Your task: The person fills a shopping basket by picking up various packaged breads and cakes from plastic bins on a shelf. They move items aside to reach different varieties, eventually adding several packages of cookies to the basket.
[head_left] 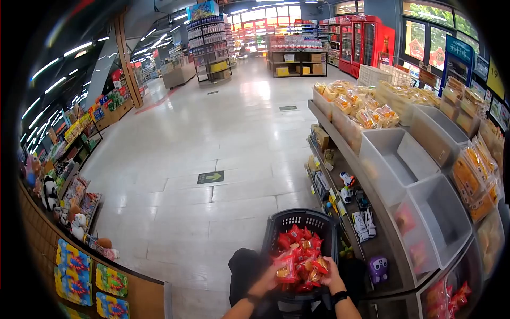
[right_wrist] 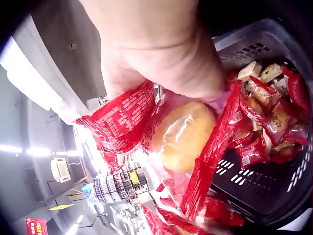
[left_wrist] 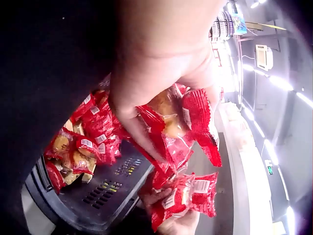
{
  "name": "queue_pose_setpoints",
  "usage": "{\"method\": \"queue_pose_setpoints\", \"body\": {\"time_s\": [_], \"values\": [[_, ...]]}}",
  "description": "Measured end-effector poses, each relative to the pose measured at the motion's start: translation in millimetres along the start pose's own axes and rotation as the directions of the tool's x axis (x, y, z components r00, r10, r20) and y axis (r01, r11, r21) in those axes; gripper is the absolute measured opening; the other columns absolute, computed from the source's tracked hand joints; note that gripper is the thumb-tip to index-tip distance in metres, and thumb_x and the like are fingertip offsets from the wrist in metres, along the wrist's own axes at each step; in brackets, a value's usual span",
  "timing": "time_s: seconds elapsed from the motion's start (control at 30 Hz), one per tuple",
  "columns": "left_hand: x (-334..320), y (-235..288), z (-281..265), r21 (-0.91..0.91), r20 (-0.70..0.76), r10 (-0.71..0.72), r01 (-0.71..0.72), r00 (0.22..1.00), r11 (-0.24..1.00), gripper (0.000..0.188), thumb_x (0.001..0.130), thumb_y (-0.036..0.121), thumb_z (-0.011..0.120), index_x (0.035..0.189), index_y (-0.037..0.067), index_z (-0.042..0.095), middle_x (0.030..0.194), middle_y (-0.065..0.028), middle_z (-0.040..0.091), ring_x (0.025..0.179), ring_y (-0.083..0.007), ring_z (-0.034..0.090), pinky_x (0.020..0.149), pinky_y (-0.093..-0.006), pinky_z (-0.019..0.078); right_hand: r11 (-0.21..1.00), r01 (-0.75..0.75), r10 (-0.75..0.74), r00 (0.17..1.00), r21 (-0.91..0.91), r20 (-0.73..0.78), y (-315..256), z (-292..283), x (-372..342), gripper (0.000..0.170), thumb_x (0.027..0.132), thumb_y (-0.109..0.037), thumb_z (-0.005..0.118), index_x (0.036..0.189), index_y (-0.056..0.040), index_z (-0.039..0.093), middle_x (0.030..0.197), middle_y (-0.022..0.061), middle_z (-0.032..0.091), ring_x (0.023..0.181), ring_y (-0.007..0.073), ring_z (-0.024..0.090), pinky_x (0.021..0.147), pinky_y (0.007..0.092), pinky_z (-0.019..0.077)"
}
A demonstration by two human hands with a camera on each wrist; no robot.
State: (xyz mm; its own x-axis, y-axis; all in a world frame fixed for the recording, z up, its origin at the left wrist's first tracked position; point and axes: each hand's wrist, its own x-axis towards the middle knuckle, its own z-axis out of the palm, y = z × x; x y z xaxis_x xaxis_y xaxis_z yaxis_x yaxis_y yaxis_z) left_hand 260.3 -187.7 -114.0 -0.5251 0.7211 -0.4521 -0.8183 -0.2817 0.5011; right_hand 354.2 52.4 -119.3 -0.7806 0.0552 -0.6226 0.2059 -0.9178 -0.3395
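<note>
My left hand (head_left: pixel 269 277) grips red-wrapped pastries (left_wrist: pixel 168 122) over the near part of a black shopping basket (head_left: pixel 273 226). Opposite it, my right hand (head_left: pixel 333 274) holds more red packets (right_wrist: pixel 183 137), one with a clear window showing a round golden pastry. The left wrist view also catches the right hand (left_wrist: pixel 182 223) below, with packets (left_wrist: pixel 178 193) bunched in its fingers. Inside the basket lies a heap of similar red packets (right_wrist: pixel 274 110), some showing their pale or golden contents. The fingertips of both hands are partly hidden behind the wrappers.
To the right runs a shelf with translucent bins (head_left: pixel 398 154), some holding packaged bread (head_left: pixel 366 109). Toys (head_left: pixel 364 223) sit on the level below. At left is a counter with colourful packs (head_left: pixel 74 271). Tiled floor (head_left: pixel 159 159) stretches ahead toward red fridges (head_left: pixel 361 45).
</note>
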Motion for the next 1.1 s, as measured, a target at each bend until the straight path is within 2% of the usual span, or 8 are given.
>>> {"method": "queue_pose_setpoints", "body": {"time_s": [0.23, 0.3, 0.37, 0.57, 0.8, 0.87, 0.97, 1.1], "values": [[6.4, -3.5, 6.6, 0.08, 0.051, -0.02, 0.016, 0.999, 0.997, 0.051, 0.09, 0.022, 0.061, 0.137, 0.013, 0.043, 0.112, -0.006, 0.061, 0.095, -0.0202, 0.064, 0.082, -0.041, 0.0553, 0.999, 0.037, -0.035, 0.998, 0.029, -0.044, 4.9, -25.7, 22.0, 0.029, 0.08, -0.034, 0.063, 0.098, -0.0115, 0.064, 0.099, 0.0087, 0.067, 0.091, 0.0299, 0.063, 0.081, 0.049, 0.0505], [5.7, -1.0, 12.5, 0.101, 0.204, 0.021, -0.043, 0.979, 0.994, 0.068, 0.091, 0.019, 0.06, 0.15, 0.017, 0.027, 0.14, -0.0095, 0.046, 0.112, -0.0187, 0.057, 0.091, -0.0357, 0.0506, 1.0, 0.02, -0.019, 0.999, 0.019, -0.036, 2.7, -12.1, 9.5, 0.03, 0.081, -0.035, 0.063, 0.099, -0.0113, 0.064, 0.1, 0.0092, 0.067, 0.092, 0.03, 0.063, 0.081, 0.0488, 0.0505], [4.7, 1.0, 16.1, 0.109, 0.195, 0.023, -0.045, 0.981, 0.993, 0.067, 0.091, 0.018, 0.06, 0.15, 0.016, 0.027, 0.14, -0.01, 0.046, 0.112, -0.0187, 0.057, 0.091, -0.0352, 0.0506, 1.0, -0.006, 0.006, 1.0, -0.006, 0.005, 0.0, -7.4, 5.9, 0.027, 0.079, -0.035, 0.064, 0.099, -0.017, 0.066, 0.101, 0.005, 0.067, 0.096, 0.0293, 0.061, 0.087, 0.0516, 0.0478], [2.5, 2.4, 22.9, 0.092, 0.12, 0.137, -0.148, 0.983, 0.985, 0.059, 0.091, 0.014, 0.06, 0.144, 0.013, 0.035, 0.134, -0.0114, 0.05, 0.11, -0.0207, 0.058, 0.092, -0.0369, 0.0513, 1.0, -0.004, 0.004, 1.0, 0.001, -0.001, 0.7, -7.3, 3.9, 0.025, 0.081, -0.034, 0.064, 0.099, -0.0172, 0.066, 0.101, 0.0041, 0.067, 0.097, 0.0282, 0.061, 0.087, 0.0513, 0.0483], [23.6, -5.7, -6.2, -0.019, 0.048, 0.124, -0.123, 0.991, 0.992, 0.048, 0.092, 0.01, 0.057, 0.138, 0.013, 0.043, 0.123, -0.0088, 0.057, 0.105, -0.0199, 0.061, 0.083, -0.0365, 0.0556, 1.0, 0.03, -0.03, 1.0, 0.004, -0.001, 3.8, -11.1, 2.5, 0.029, 0.081, -0.033, 0.064, 0.106, -0.0162, 0.065, 0.106, 0.0047, 0.066, 0.1, 0.028, 0.062, 0.089, 0.051, 0.0484], [24.4, -6.2, -7.8, 0.001, -0.033, 0.092, -0.092, 0.995, 0.996, 0.045, 0.091, 0.016, 0.06, 0.134, 0.011, 0.047, 0.119, -0.0083, 0.059, 0.102, -0.0201, 0.062, 0.083, -0.0371, 0.0564, 1.0, 0.003, -0.003, 1.0, -0.012, -0.018, 1.9, -4.1, -3.8, 0.033, 0.083, -0.035, 0.064, 0.108, -0.0132, 0.062, 0.1, 0.0081, 0.067, 0.095, 0.0285, 0.064, 0.082, 0.0504, 0.0527], [27.1, -12.6, -18.0, -0.033, -0.052, 0.057, -0.059, 0.997, 0.998, 0.041, 0.09, 0.019, 0.062, 0.128, 0.008, 0.051, 0.115, -0.0075, 0.061, 0.1, -0.0197, 0.063, 0.081, -0.0375, 0.057, 1.0, 0.003, -0.006, 0.991, 0.026, 0.133, 4.9, -19.6, 8.7, 0.04, 0.085, -0.037, 0.063, 0.111, -0.0073, 0.061, 0.106, 0.0113, 0.067, 0.097, 0.0282, 0.065, 0.085, 0.0479, 0.0539], [25.5, -14.5, -18.8, 0.023, -0.074, 0.058, -0.056, 0.996, 0.998, 0.037, 0.09, 0.025, 0.061, 0.121, 0.007, 0.054, 0.11, -0.0074, 0.063, 0.097, -0.0201, 0.065, 0.082, -0.0377, 0.0564, 1.0, -0.023, 0.02, 0.994, 0.019, 0.104, 0.9, -6.7, -8.0, 0.044, 0.084, -0.039, 0.062, 0.114, -0.008, 0.059, 0.111, 0.0101, 0.065, 0.1, 0.0281, 0.063, 0.087, 0.0483, 0.052]]}}
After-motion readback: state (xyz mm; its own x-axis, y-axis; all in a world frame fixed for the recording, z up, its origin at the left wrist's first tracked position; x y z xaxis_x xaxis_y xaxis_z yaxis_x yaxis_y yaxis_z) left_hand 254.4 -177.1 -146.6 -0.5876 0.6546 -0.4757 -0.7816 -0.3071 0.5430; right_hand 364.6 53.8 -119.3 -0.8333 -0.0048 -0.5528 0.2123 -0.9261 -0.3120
